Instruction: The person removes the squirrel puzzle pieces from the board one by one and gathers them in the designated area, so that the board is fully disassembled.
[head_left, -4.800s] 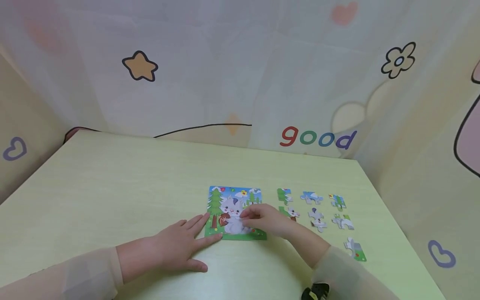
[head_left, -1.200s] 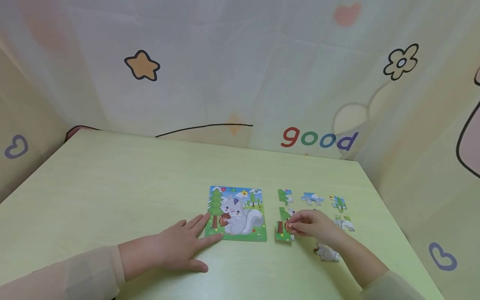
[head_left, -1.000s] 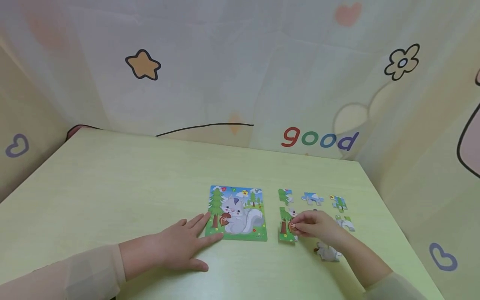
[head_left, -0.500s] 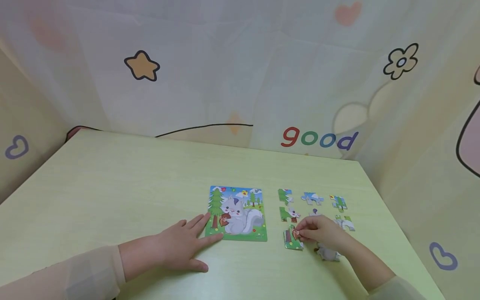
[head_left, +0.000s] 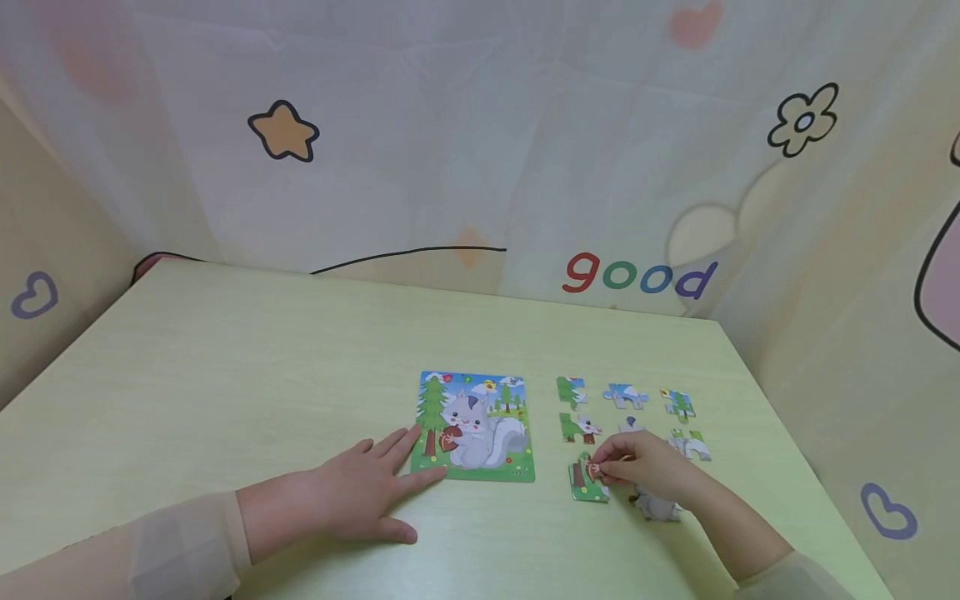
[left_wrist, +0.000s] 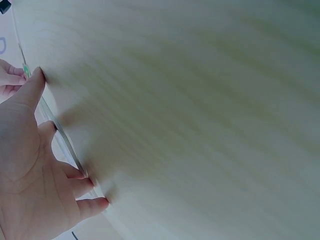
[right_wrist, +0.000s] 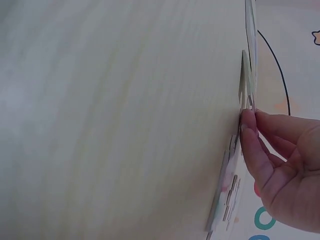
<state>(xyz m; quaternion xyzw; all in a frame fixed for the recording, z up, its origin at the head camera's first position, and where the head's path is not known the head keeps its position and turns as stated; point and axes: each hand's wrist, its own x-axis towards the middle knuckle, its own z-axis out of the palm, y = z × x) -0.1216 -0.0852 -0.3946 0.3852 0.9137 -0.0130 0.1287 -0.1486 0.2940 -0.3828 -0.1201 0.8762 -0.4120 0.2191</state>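
My right hand (head_left: 651, 468) pinches a jigsaw piece (head_left: 580, 482) with a brown trunk and green grass between thumb and fingertips. In the right wrist view that piece (right_wrist: 244, 80) stands slanted, close over the table. Just beyond it lies a piece with a squirrel's face (head_left: 589, 427), and a grey-bodied piece (head_left: 657, 507) lies partly under my right wrist. My left hand (head_left: 358, 490) rests on the table with fingers spread, fingertips at the left and near edges of the square squirrel picture (head_left: 487, 437). In the left wrist view, the left hand (left_wrist: 35, 165) touches the picture's edge.
Right of the picture, jigsaw pieces lie in rows: a tree piece (head_left: 571, 392), a sky piece (head_left: 626, 395), a tree-and-sky piece (head_left: 678, 403) and a grey-and-green piece (head_left: 690, 444). Decorated cloth (head_left: 420, 167) borders the table (head_left: 262, 358) behind and at the sides.
My right hand has gone from the squirrel picture to the pieces on the right. Lately the trunk piece has moved slightly right and nearer to me. My left hand stays put.
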